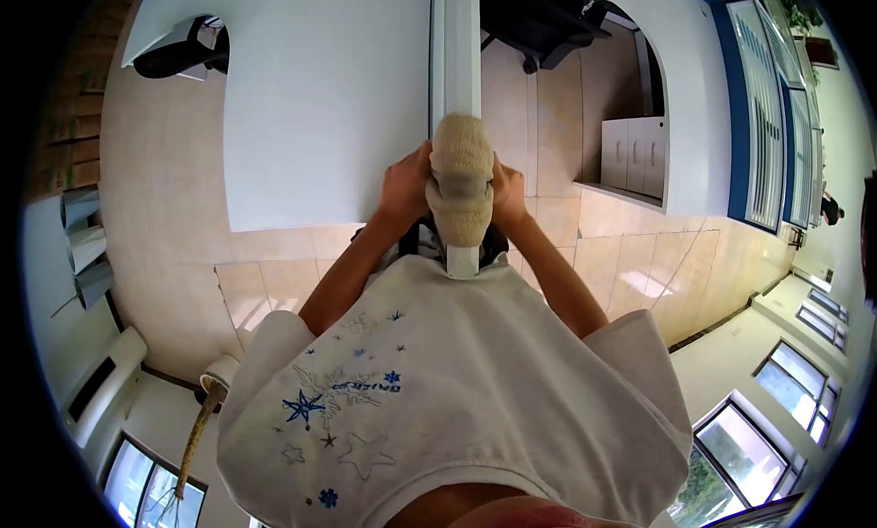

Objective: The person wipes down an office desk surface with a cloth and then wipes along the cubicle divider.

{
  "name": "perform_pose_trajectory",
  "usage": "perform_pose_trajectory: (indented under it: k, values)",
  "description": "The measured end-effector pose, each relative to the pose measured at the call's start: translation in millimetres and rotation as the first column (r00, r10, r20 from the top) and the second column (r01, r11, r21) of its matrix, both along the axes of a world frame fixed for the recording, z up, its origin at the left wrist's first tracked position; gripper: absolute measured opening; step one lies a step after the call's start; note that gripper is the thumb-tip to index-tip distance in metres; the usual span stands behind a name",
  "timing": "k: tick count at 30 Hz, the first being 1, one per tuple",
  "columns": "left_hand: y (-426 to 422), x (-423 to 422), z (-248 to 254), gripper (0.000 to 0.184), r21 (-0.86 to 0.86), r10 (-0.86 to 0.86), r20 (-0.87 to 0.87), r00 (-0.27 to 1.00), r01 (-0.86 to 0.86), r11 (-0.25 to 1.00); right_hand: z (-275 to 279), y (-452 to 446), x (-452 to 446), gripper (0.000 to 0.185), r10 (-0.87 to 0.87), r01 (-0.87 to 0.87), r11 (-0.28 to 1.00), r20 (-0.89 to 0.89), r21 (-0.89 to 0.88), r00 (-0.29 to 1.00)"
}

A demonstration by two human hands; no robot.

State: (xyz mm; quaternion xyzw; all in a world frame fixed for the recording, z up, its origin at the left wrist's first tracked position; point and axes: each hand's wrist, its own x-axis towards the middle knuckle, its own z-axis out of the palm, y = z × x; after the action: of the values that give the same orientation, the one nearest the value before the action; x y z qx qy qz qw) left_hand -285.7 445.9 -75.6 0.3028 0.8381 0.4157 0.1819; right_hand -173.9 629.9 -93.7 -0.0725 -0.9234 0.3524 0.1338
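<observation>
Beige cloth (461, 153) is draped across the top of a white partition rail (456, 62), near the end of the rail that points toward a pale T-shirt (512, 373). Both sides of the cloth are held: at the rail's left flank by the left hand (405, 185), at its right flank by the right hand (509, 188). Each grip is seen clamped on a side of the cloth, though the fingertips are hidden. A white desk (320, 117) is set to the left of the rail; to its right, tiled floor (557, 117) is seen, with a black chair (548, 21) and a white drawer cabinet (632, 156). A two-handed wipe of the rail is judged to be the step in hand. By that reading, even pressure from both sides is called for in the next move, with the cloth held straddling the rail and not allowed to bunch or slip.
</observation>
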Motion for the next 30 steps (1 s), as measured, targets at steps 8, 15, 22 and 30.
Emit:
perform_pose_trajectory:
  k: [8,15,22,30]
  values:
    - [20,-45,28,0.059,-0.282,-0.155,-0.209,0.965,0.092,0.955,-25,45,-42,0.04,0.101,-0.115,0.98,0.091,0.165,0.991]
    - [104,-183,-17,0.029,-0.133,-0.074,-0.197,0.978,0.048,0.99,1,97,-211,0.037,0.017,0.017,0.991,0.256,-0.131,0.967]
    - [154,-256,-1,0.032,-0.59,-0.164,-0.263,0.951,-0.024,0.807,9,78,-344,0.022,0.111,0.323,0.716,0.558,-0.619,0.822]
    - [141,-264,13,0.034,-0.55,-0.068,-0.201,0.977,-0.055,0.833,31,24,-366,0.028,0.123,0.427,0.614,0.615,-0.664,0.779]
